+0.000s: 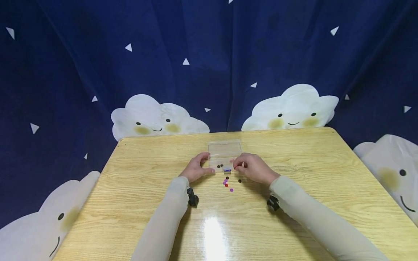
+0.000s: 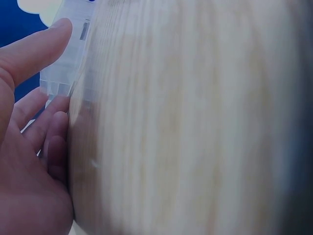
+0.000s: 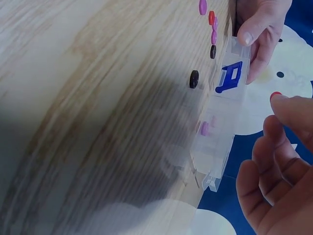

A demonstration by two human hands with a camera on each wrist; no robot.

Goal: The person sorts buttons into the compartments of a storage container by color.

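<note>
A clear plastic box [image 1: 215, 161] lies with its lid [image 1: 224, 148] tipped back and a blue latch [image 3: 229, 77] at its front. My left hand [image 1: 197, 168] holds the box's left end, thumb by the front corner and fingers toward the back. Over the right end, my right hand [image 1: 253, 167] pinches a small red button [image 3: 275, 94] between thumb and fingertip. Two dark buttons [image 1: 218, 166] sit inside on the left, and a purple button [image 3: 204, 128] shows inside on the right.
Several loose buttons lie on the wooden table [image 1: 147, 203] before the box: purple [image 1: 231, 190], red [image 1: 226, 185] and black [image 1: 240, 181]. Behind the table's far edge hangs a dark blue curtain [image 1: 209, 83] with clouds. Each wrist carries a black camera mount [image 1: 192, 198].
</note>
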